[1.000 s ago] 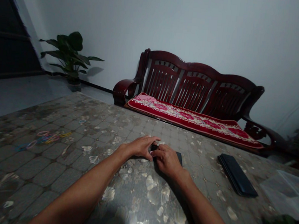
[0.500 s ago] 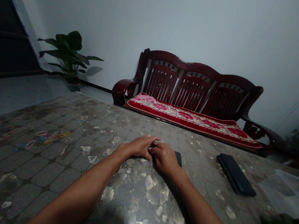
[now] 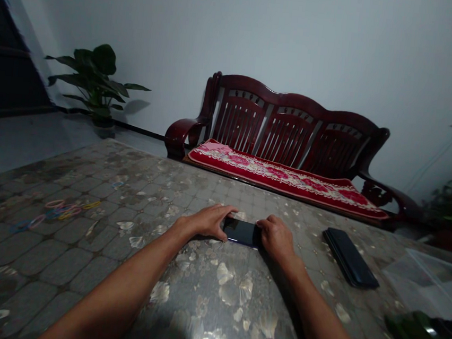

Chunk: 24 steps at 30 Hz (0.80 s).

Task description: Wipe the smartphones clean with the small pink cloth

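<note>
A dark smartphone (image 3: 243, 232) lies flat on the patterned table, screen up, its long side running left to right. My left hand (image 3: 210, 221) grips its left end, thumb at the near edge and fingers at the far edge. Over the right end is my right hand (image 3: 277, 238), closed, with thumb and forefinger pressed together at the screen's edge. Whatever may be between those fingertips is too small to make out. The phone's right end is partly hidden behind this hand.
Coloured rubber bands (image 3: 64, 211) lie scattered at the left of the table (image 3: 127, 277). To the right are a dark wallet-like case (image 3: 351, 258), a clear plastic box (image 3: 427, 279) and a green bottle (image 3: 418, 329). A wooden bench (image 3: 294, 128) stands beyond the table.
My right hand has slid rightwards along the phone, from beside my left hand to the right end, uncovering the screen. My left hand keeps its hold. The view has shifted slightly.
</note>
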### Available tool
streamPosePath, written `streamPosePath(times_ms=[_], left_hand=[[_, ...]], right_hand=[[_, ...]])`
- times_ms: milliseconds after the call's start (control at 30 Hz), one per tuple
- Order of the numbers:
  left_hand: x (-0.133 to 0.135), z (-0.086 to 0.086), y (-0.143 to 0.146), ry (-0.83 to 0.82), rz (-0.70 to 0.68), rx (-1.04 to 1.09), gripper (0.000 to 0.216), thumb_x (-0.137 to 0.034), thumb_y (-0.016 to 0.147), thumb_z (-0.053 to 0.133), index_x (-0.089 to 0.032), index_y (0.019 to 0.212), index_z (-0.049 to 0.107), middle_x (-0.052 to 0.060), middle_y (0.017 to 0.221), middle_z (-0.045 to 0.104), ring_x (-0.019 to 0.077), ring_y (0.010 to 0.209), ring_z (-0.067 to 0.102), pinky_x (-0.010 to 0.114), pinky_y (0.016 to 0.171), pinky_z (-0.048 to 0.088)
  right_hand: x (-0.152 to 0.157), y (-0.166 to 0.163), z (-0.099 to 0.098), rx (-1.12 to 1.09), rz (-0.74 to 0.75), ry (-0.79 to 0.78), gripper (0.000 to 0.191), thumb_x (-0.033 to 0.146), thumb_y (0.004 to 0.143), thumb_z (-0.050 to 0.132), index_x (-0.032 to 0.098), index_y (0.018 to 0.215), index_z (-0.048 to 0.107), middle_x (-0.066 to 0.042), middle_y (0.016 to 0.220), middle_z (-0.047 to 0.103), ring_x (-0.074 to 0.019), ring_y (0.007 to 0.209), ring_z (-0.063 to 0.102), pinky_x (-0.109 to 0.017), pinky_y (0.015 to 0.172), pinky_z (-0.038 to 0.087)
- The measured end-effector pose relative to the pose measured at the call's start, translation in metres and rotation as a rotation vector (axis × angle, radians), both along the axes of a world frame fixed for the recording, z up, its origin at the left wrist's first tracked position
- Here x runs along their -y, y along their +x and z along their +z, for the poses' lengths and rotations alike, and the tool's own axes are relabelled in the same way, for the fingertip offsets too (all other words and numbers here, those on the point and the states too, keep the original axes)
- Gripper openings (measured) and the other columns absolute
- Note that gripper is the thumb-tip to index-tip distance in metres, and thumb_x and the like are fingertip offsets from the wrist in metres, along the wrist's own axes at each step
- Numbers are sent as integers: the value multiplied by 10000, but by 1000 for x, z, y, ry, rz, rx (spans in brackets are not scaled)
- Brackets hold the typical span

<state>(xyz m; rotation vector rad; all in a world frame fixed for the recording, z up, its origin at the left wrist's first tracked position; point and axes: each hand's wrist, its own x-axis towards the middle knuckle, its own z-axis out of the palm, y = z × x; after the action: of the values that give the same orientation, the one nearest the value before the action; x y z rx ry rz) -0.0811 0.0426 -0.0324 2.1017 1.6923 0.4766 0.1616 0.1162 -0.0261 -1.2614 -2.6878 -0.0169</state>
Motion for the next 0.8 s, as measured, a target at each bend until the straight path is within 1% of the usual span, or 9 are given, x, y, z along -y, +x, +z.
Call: streamPosePath(times_ms=[100,300,500,567,667,733,800], left_hand=[[1,3,1,-6,4,-20,872,-287,623,874,-193,1401,490,100,1291,646,301,1201,592,339,1010,450],[2,5,3,-6,7,-40,866,-303,632,869,-193,1401,485,103,1304,637,303,1207,591,341,1016,449],[3,9,4,-10,1,-57,827,-286,653,849,-175,1390,492,115,1312,631,305,1222,580,349,1031,440],[3,9,4,-13,2,-49,834,-275,643,852,-176,1388,492,115,1318,630,306,1229,579,348,1034,439],[3,8,3,-20,1,-24,852,-259,622,856,-182,1388,490,105,1312,641,306,1221,589,350,1030,442],[2,7,2,-25,-2,-14,847,-258,622,851,-183,1386,492,101,1299,650,305,1212,597,350,1026,445],[2,8,2,-26,1,-17,836,-262,627,846,-184,1383,495,101,1295,651,304,1209,598,350,1022,447]], right_hand=[[3,11,1,-12,-17,-1,336,119,914,498,210,1096,765,-91,1009,676,-225,979,603,-284,789,391],[10,23,-1,-44,60,-38,332,110,888,517,222,1076,766,-74,974,676,-205,939,606,-265,784,397],[10,34,-12,-193,16,-33,351,96,893,498,208,1107,753,-73,990,674,-191,958,609,-250,816,423],[12,37,-13,-222,38,-62,352,83,870,504,204,1082,756,-65,974,671,-181,944,613,-243,819,428],[16,40,-9,-218,70,-140,332,86,828,523,209,1015,768,-45,942,675,-165,880,626,-234,776,428],[19,41,-5,-207,67,-183,316,99,811,538,211,991,772,-36,934,688,-163,847,633,-236,747,424],[21,42,-3,-197,64,-207,303,108,803,551,211,980,774,-32,941,705,-168,855,642,-240,750,424]])
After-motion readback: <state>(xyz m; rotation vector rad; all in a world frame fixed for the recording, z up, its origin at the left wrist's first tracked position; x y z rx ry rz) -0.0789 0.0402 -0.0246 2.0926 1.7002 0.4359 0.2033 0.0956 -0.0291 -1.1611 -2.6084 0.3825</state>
